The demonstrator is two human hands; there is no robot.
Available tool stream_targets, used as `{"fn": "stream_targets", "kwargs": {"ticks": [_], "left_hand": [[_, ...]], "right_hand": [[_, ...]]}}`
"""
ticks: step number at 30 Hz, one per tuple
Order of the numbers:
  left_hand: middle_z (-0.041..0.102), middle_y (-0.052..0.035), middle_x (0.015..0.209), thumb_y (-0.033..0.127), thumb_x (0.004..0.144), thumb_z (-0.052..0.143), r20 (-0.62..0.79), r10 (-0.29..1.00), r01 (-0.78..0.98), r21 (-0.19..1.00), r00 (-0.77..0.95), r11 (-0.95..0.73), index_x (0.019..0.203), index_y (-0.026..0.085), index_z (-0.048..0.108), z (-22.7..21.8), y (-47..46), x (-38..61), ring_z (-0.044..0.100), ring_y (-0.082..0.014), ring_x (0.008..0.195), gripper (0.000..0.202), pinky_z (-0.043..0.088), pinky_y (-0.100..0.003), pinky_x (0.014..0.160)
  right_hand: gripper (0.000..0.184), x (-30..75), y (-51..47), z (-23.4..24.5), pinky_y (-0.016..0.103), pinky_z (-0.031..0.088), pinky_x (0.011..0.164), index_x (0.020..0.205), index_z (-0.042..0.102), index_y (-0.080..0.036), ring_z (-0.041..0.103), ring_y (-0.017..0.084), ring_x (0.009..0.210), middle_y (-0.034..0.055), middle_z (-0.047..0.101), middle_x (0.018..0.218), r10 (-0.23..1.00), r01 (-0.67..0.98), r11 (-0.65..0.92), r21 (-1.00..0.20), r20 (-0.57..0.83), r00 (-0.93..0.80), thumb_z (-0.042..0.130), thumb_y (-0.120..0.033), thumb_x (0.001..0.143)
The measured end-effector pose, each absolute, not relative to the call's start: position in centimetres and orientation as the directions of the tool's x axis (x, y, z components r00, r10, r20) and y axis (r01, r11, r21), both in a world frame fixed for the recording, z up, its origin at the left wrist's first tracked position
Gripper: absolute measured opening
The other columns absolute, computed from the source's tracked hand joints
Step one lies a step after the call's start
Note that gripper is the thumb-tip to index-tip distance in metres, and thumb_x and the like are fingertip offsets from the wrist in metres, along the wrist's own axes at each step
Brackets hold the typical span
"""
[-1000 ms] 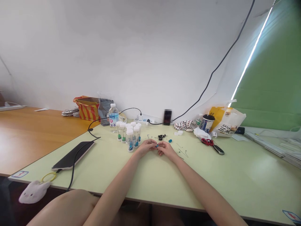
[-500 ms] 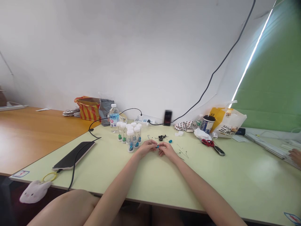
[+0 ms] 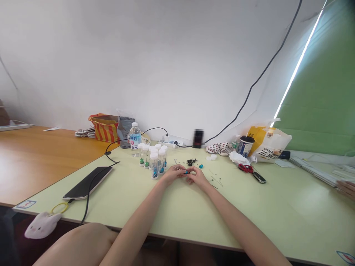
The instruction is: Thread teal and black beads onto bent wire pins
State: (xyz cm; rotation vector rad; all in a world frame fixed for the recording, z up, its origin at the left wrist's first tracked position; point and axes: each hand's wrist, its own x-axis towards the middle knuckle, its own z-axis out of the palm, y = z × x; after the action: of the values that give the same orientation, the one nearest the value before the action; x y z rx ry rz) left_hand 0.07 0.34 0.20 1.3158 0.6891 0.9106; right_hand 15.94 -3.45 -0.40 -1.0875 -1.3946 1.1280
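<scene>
My left hand (image 3: pixel 174 175) and my right hand (image 3: pixel 196 176) meet over the middle of the table, fingertips pinched together. Between them is a small shiny blue piece (image 3: pixel 186 172), partly covered by the fingers; its exact kind is too small to make out. A thin light line shows by the left fingers. Just beyond the hands lies a cluster of small black pieces (image 3: pixel 191 162), with another blue piece (image 3: pixel 201 166) to its right. Thin green-tipped stems (image 3: pixel 220 181) lie scattered right of my right hand. Several clear white-capped tubes (image 3: pixel 154 168) holding blue or green pieces stand left of my left hand.
Behind the tubes stands a water bottle (image 3: pixel 135 140). A tablet-like black device (image 3: pixel 88 182) with a cable lies left. White caps (image 3: pixel 213 157), red-handled scissors (image 3: pixel 245 168), a cup (image 3: pixel 245 147) and a bag (image 3: pixel 270 146) are right. Another person's hand (image 3: pixel 346 187) shows at the right edge.
My hands stay together at the blue piece with hardly any movement. The other person's hand at the right edge has shifted slightly. The view has moved a little.
</scene>
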Motion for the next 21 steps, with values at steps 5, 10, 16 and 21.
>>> {"fn": "stream_targets", "kwargs": {"ticks": [5, 10, 16, 21], "left_hand": [[0.063, -0.0035, 0.069, 0.028, 0.057, 0.073, 0.066, 0.865, -0.175, 0.984, 0.498, 0.026, 0.073, 0.013, 0.06, 0.3, 0.24, 0.15, 0.059, -0.0122, 0.062, 0.026, 0.045, -0.029, 0.071], [0.063, -0.0022, 0.068, 0.027, 0.057, 0.073, 0.061, 0.868, -0.167, 0.986, 0.492, 0.026, 0.073, 0.014, 0.059, 0.36, 0.21, 0.13, 0.059, -0.0113, 0.06, 0.025, 0.045, -0.027, 0.068], [0.063, -0.0032, 0.069, 0.028, 0.059, 0.072, 0.085, 0.854, -0.173, 0.985, 0.513, 0.007, 0.074, 0.013, 0.061, 0.26, 0.3, 0.12, 0.059, -0.0124, 0.063, 0.024, 0.045, -0.029, 0.07], [0.063, -0.0038, 0.069, 0.028, 0.059, 0.072, 0.085, 0.857, -0.172, 0.985, 0.508, 0.004, 0.074, 0.013, 0.061, 0.28, 0.26, 0.08, 0.06, -0.0127, 0.064, 0.024, 0.045, -0.029, 0.07]], "right_hand": [[0.034, 16.14, -3.27, -0.63, 0.021, 0.048, 0.041, 0.089, 0.047, -0.02, 0.056, 0.007, 0.049, -0.0006, 0.052, 0.087, 0.981, 0.041, 0.178, -0.983, 0.174, -0.086, 0.061, -0.02, 0.057], [0.031, 16.12, -3.15, -0.72, 0.02, 0.048, 0.041, 0.086, 0.047, -0.019, 0.054, 0.007, 0.045, -0.0025, 0.054, 0.078, 0.983, 0.034, 0.161, -0.986, 0.158, -0.094, 0.058, -0.016, 0.057], [0.021, 15.99, -2.93, -0.78, 0.019, 0.045, 0.04, 0.086, 0.046, -0.018, 0.055, 0.009, 0.043, -0.0037, 0.058, 0.058, 0.989, 0.026, 0.1, -0.995, 0.096, -0.115, 0.054, -0.022, 0.067], [0.018, 15.96, -2.96, -0.64, 0.019, 0.044, 0.039, 0.086, 0.044, -0.019, 0.057, 0.011, 0.042, -0.0022, 0.059, 0.055, 0.991, 0.021, 0.057, -0.998, 0.054, -0.124, 0.052, -0.027, 0.072]]}}
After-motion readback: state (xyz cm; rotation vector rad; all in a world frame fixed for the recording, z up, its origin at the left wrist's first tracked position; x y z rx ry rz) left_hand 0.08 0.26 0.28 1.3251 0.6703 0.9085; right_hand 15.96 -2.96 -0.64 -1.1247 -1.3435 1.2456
